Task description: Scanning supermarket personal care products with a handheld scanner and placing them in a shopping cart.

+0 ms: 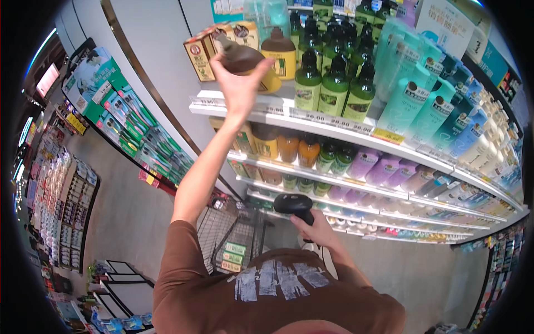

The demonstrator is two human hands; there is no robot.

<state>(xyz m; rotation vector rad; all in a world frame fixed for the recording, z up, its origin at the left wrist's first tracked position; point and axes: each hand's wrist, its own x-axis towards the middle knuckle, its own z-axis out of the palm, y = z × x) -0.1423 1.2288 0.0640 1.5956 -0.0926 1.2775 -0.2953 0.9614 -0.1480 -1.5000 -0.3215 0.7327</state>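
Observation:
My left hand grips a brown-and-yellow pump bottle, tilted with its pump to the upper left, over the top shelf's left end. Behind it a similar bottle stands upright, with yellow and red boxes at the left. Right of these are green pump bottles with black pumps, then turquoise bottles. Lower down, in front of my body, my right hand holds a black handheld barcode scanner by its handle, its head pointing left.
A wire shopping cart with several small boxes is at my lower left. Price tags line the white shelf edge. Lower shelves hold purple bottles. A toothbrush rack stands at the left, and another goods display lies beyond the aisle.

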